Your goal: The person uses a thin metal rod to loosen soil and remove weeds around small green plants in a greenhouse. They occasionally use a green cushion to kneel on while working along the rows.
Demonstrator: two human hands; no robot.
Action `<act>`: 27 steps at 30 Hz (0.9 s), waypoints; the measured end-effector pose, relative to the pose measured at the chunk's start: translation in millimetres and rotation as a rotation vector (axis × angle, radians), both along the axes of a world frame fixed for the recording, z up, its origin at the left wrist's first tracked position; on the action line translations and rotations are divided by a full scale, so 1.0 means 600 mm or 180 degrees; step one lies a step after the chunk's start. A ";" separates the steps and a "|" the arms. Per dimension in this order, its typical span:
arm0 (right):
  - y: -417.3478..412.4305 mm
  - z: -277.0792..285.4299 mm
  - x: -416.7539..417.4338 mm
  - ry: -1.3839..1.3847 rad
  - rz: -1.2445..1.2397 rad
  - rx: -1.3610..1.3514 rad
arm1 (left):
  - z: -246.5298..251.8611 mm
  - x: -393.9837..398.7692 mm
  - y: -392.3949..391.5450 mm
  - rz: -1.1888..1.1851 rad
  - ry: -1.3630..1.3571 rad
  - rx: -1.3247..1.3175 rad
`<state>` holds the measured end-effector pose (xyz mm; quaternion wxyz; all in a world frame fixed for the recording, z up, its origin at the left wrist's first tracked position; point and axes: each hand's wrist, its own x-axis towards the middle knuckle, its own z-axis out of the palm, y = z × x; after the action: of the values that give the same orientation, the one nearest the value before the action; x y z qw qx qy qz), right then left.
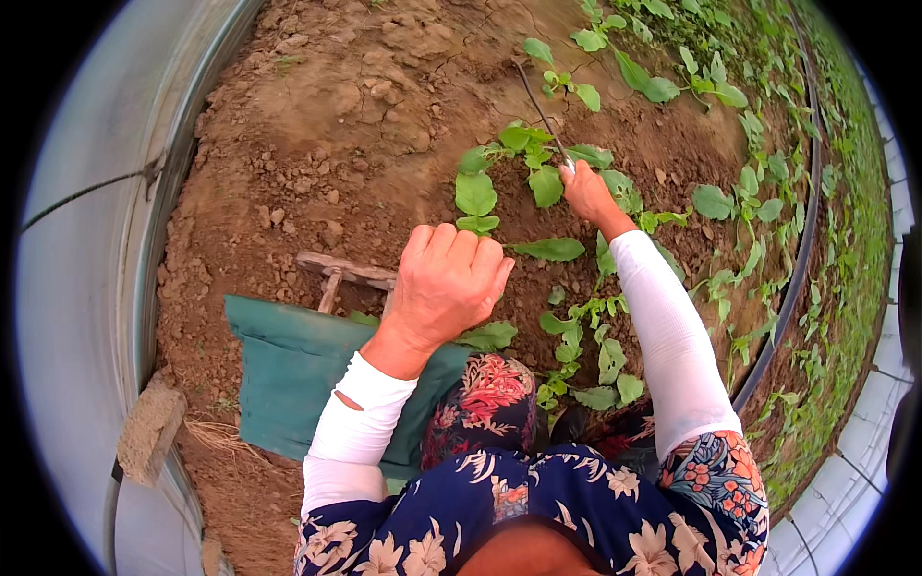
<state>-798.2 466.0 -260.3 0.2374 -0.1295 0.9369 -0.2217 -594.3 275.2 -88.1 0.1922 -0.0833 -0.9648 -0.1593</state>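
My right hand (592,198) grips a thin, dark metal-shafted hand tool (539,104), with a bit of pale metal showing beside the fingers. Its far tip meets the brown soil (403,93) near a small leafy seedling (565,83). My left hand (450,281) is closed in a fist above the ground, its back towards me. No object shows in it, though the palm side is hidden. Just beyond the fist stands a broad-leaved green plant (475,194). A green cloth (310,374) lies under my left forearm, beside my knee.
A weathered wooden frame (346,270) juts out past the cloth. Plastic sheeting (86,273) walls the left side, with a rough block (151,432) at its foot. A dark hose (803,252) runs along the dense green plants (850,288) at right.
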 end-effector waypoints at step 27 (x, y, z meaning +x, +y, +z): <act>0.075 -0.003 0.086 0.0058 -0.0061 0.0282 | -0.008 -0.003 0.004 0.0026 -0.0069 -0.0021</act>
<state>-746.8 511.2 -261.8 0.2321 -0.1119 0.9491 -0.1812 -595.8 277.6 -92.8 0.1821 -0.0782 -0.9676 -0.1563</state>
